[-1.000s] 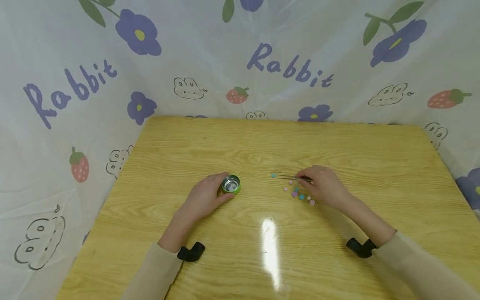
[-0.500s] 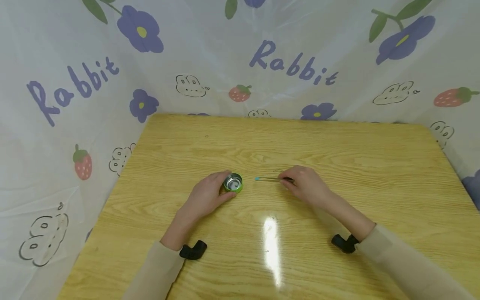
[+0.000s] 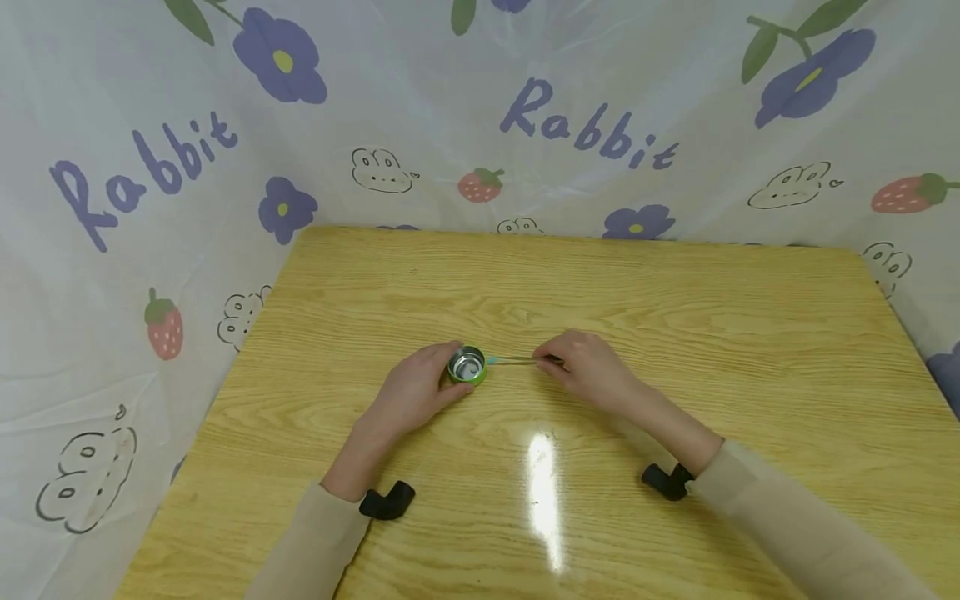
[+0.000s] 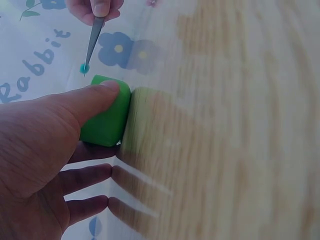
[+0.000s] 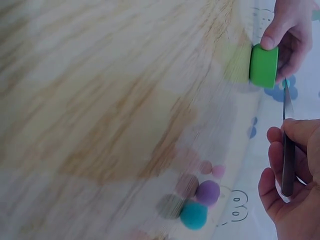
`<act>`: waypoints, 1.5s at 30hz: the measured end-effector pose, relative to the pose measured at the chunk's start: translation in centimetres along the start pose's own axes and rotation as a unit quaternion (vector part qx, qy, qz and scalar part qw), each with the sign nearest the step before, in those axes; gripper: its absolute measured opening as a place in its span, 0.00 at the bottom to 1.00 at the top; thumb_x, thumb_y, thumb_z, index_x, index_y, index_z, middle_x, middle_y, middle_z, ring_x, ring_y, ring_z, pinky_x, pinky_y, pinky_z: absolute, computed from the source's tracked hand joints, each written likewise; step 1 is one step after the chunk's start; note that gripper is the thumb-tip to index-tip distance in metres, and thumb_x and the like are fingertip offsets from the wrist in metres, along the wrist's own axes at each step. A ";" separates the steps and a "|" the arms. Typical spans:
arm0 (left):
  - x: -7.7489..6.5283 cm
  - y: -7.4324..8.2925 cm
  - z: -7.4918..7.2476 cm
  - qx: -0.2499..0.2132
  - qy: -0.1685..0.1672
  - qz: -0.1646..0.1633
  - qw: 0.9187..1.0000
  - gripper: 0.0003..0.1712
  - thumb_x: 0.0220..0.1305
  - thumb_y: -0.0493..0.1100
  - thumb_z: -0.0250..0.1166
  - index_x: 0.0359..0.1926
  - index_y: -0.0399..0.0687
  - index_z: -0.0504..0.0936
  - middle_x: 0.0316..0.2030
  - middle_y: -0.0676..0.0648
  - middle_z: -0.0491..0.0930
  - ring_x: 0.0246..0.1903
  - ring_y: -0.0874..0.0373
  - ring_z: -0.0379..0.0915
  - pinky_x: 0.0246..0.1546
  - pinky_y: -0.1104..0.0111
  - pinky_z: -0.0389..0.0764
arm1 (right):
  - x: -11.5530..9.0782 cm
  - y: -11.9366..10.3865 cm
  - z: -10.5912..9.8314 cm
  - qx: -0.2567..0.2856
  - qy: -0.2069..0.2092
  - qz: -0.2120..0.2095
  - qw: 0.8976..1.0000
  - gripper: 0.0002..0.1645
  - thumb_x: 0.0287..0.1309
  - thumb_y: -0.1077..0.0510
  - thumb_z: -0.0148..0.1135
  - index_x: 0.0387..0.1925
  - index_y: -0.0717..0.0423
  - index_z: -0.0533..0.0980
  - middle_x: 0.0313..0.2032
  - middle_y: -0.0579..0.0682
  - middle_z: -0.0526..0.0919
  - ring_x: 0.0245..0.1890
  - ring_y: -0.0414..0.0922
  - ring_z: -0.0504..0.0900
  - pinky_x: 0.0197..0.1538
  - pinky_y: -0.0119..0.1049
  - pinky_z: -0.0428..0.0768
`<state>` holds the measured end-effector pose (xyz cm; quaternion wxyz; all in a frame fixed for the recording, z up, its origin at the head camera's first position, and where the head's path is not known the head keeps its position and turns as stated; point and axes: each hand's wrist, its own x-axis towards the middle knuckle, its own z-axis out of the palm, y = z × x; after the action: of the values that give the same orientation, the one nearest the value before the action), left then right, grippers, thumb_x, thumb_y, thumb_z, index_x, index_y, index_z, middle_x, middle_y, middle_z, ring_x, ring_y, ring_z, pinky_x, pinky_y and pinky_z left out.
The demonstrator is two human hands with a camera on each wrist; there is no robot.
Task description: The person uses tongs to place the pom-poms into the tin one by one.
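tweezers and the blue ball at their tips have moved left since half a second ago, from well apart from the cup to just beside its rim. the cup has stayed where it was, upright on the counter, green outside and silver inside, mouth up. by the wrist views, the ball sits a little higher than the rim.

the right hand pinches the tweezers between thumb and fingers, tips pointing left. the left hand grips the cup between thumb and forefinger, its other fingers spread, their tips down at the counter.

in the right wrist view a purple ball, a larger teal ball and a small pink ball lie close together on the counter; in the head view the right hand and arm hide that spot. behind the counter hangs a white cloth printed with purple flowers, strawberries and the word "rabbit". both sleeves are beige.
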<state>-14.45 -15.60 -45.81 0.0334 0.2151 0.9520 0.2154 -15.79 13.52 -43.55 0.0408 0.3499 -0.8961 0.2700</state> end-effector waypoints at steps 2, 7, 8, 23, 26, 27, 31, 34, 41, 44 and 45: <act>0.0 0.0 0.0 0.000 0.000 -0.001 1.000 0.40 0.67 0.54 0.72 0.71 0.37 0.72 0.63 0.36 0.77 0.63 0.40 0.74 0.62 0.48 0.76 | 0.3 -0.1 0.2 -0.002 0.000 -0.002 1.000 0.08 0.65 0.63 0.70 0.44 0.61 0.87 0.40 0.52 0.89 0.40 0.49 0.87 0.45 0.47 0.84; -0.1 0.1 -0.1 0.000 0.003 -0.004 1.000 0.40 0.66 0.54 0.72 0.70 0.37 0.72 0.63 0.36 0.77 0.62 0.41 0.74 0.61 0.48 0.76 | 0.9 -0.4 0.5 -0.010 -0.001 -0.011 1.000 0.07 0.64 0.63 0.70 0.43 0.60 0.87 0.39 0.52 0.89 0.40 0.49 0.87 0.45 0.47 0.84; -0.1 0.1 -0.1 0.000 0.003 -0.004 1.000 0.40 0.66 0.54 0.72 0.70 0.37 0.72 0.63 0.36 0.77 0.62 0.41 0.74 0.61 0.49 0.76 | 1.0 -0.4 0.6 -0.012 -0.001 -0.014 1.000 0.07 0.64 0.63 0.70 0.43 0.60 0.87 0.39 0.52 0.89 0.40 0.49 0.87 0.45 0.47 0.84; 0.0 0.3 -0.2 -0.002 0.002 -0.006 1.000 0.39 0.66 0.54 0.72 0.70 0.37 0.73 0.63 0.36 0.77 0.63 0.41 0.74 0.62 0.49 0.76 | 1.5 -0.6 1.2 -0.011 -0.007 -0.017 1.000 0.06 0.64 0.64 0.70 0.42 0.60 0.87 0.38 0.51 0.89 0.38 0.48 0.87 0.42 0.45 0.84; 0.0 0.2 -0.1 -0.002 0.002 -0.005 1.000 0.39 0.66 0.54 0.72 0.70 0.37 0.73 0.63 0.36 0.77 0.63 0.41 0.74 0.62 0.49 0.76 | 1.4 -0.5 1.0 -0.004 -0.003 -0.010 1.000 0.06 0.65 0.64 0.70 0.42 0.61 0.88 0.38 0.52 0.89 0.39 0.48 0.87 0.42 0.45 0.85; 0.0 0.2 -0.2 -0.002 0.002 -0.004 1.000 0.39 0.66 0.54 0.72 0.70 0.37 0.73 0.63 0.36 0.77 0.63 0.41 0.74 0.62 0.48 0.76 | 1.4 -0.5 0.9 -0.002 -0.001 -0.007 1.000 0.06 0.65 0.64 0.69 0.42 0.61 0.88 0.38 0.52 0.89 0.39 0.48 0.87 0.43 0.45 0.85; -0.1 0.3 -0.2 -0.005 0.004 0.000 1.000 0.39 0.66 0.53 0.73 0.70 0.36 0.73 0.63 0.36 0.77 0.63 0.40 0.74 0.61 0.48 0.76 | 0.8 -0.2 0.2 0.007 0.003 0.008 1.000 0.07 0.65 0.64 0.69 0.42 0.61 0.87 0.39 0.53 0.89 0.39 0.48 0.87 0.42 0.44 0.85; 0.0 0.3 -0.2 -0.007 0.003 0.001 1.000 0.39 0.66 0.53 0.73 0.70 0.36 0.73 0.63 0.36 0.77 0.63 0.41 0.74 0.61 0.48 0.76 | 0.1 0.3 -0.6 0.012 -0.001 0.025 1.000 0.07 0.66 0.64 0.68 0.44 0.62 0.87 0.39 0.54 0.89 0.39 0.49 0.86 0.41 0.44 0.85; 0.0 0.2 -0.3 -0.014 0.004 -0.008 1.000 0.39 0.66 0.54 0.73 0.70 0.38 0.73 0.63 0.36 0.77 0.63 0.41 0.74 0.62 0.48 0.75 | -1.8 1.7 -2.2 0.008 0.003 0.052 0.999 0.09 0.67 0.64 0.67 0.45 0.64 0.86 0.40 0.57 0.88 0.39 0.50 0.86 0.41 0.46 0.85; 0.0 0.3 -0.3 -0.013 0.003 -0.005 1.000 0.39 0.66 0.54 0.73 0.70 0.37 0.72 0.63 0.36 0.77 0.63 0.41 0.74 0.62 0.48 0.75 | -2.9 2.6 -2.6 0.011 0.003 0.070 0.998 0.09 0.67 0.64 0.67 0.46 0.64 0.86 0.42 0.57 0.88 0.40 0.51 0.87 0.42 0.47 0.85; 0.0 0.3 -0.2 -0.012 0.003 -0.004 1.000 0.39 0.66 0.54 0.73 0.70 0.37 0.73 0.63 0.36 0.77 0.63 0.41 0.74 0.62 0.48 0.75 | -3.3 2.8 -2.7 0.011 0.001 0.079 0.997 0.09 0.67 0.64 0.67 0.46 0.63 0.86 0.42 0.56 0.88 0.41 0.52 0.87 0.42 0.47 0.85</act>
<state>-14.33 -15.47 -45.47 0.0336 0.2105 0.9501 0.2277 -15.46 18.59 -43.42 0.0167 0.2783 -0.9178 0.2827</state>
